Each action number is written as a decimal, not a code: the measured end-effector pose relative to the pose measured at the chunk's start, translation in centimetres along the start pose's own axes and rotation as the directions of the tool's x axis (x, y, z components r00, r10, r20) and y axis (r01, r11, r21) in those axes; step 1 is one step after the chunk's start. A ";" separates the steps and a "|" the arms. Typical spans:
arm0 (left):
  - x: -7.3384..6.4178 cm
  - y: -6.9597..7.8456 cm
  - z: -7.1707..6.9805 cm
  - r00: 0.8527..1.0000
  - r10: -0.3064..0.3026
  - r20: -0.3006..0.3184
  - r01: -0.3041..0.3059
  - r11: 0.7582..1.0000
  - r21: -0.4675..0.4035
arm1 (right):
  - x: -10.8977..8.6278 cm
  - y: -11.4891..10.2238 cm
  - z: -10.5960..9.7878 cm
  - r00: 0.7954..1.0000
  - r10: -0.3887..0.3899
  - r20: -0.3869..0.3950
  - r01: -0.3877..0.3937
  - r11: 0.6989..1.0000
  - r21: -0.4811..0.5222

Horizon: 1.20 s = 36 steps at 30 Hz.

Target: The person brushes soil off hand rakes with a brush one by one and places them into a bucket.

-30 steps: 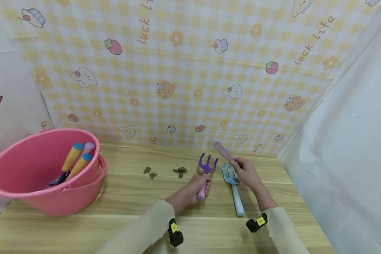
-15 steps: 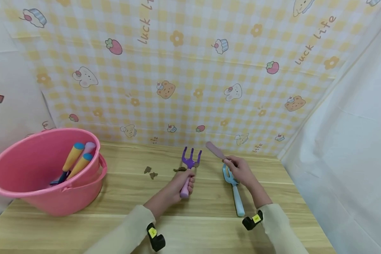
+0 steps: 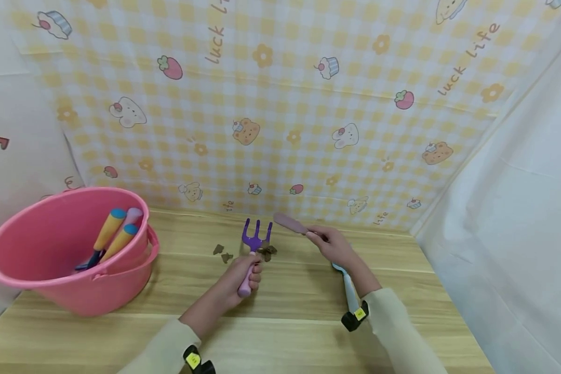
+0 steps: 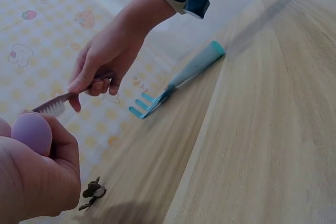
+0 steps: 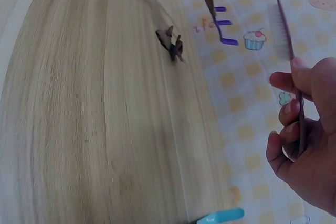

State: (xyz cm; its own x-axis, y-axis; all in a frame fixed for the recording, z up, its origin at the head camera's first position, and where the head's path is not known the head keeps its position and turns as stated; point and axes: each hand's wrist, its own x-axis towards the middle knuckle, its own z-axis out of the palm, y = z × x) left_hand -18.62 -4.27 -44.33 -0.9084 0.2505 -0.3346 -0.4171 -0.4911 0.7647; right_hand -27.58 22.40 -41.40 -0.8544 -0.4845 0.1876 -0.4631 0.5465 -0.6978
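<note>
My left hand grips the pink-lilac handle of a small garden fork with purple tines. In the right wrist view a brown flake lies against that fork's head. My right hand pinches a thin mauve brush, its pale bristles showing in both wrist views; the brush is held in the air, pointing left near the purple tines. Dark brown flakes, perhaps dry leaf bits, lie just behind and right of my left hand. A light blue garden fork lies on the table under my right forearm.
At the left stands a pink bucket with several tools inside, their yellow-and-blue handles leaning on its rim. More brown flakes lie on the wooden table. A checked cloth hangs behind the table.
My left hand has carried the purple fork leftward from beside the blue fork to the brown flakes. My right hand has followed leftward with the brush, away from above the blue fork's tines.
</note>
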 end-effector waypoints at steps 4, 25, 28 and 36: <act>-0.4 0.2 -0.2 1.000 0.017 0.005 -0.017 1.000 0.003 | 1.5 -0.9 0.9 1.000 -0.022 0.020 0.022 1.000 -0.016; -1.8 1.1 -0.9 0.998 0.004 0.066 -0.011 0.995 0.098 | 5.2 -3.0 2.6 0.983 -0.065 0.169 0.091 0.984 -0.151; -1.8 1.2 -0.8 0.997 0.008 0.082 -0.017 0.995 0.102 | 5.3 -3.0 2.8 0.978 -0.099 0.184 0.130 0.977 -0.170; -1.9 1.4 -0.4 0.996 0.020 0.081 -0.030 0.991 0.132 | 5.3 -3.0 3.9 0.975 -0.130 0.180 0.168 0.962 -0.216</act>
State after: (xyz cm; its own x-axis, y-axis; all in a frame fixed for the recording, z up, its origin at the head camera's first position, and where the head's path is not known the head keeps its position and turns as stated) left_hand -17.48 -5.81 -42.83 -0.9113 0.3079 -0.2736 -0.3821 -0.3841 0.8405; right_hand -29.81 15.54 -41.01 -0.7306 -0.6663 0.1491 -0.6399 0.5921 -0.4899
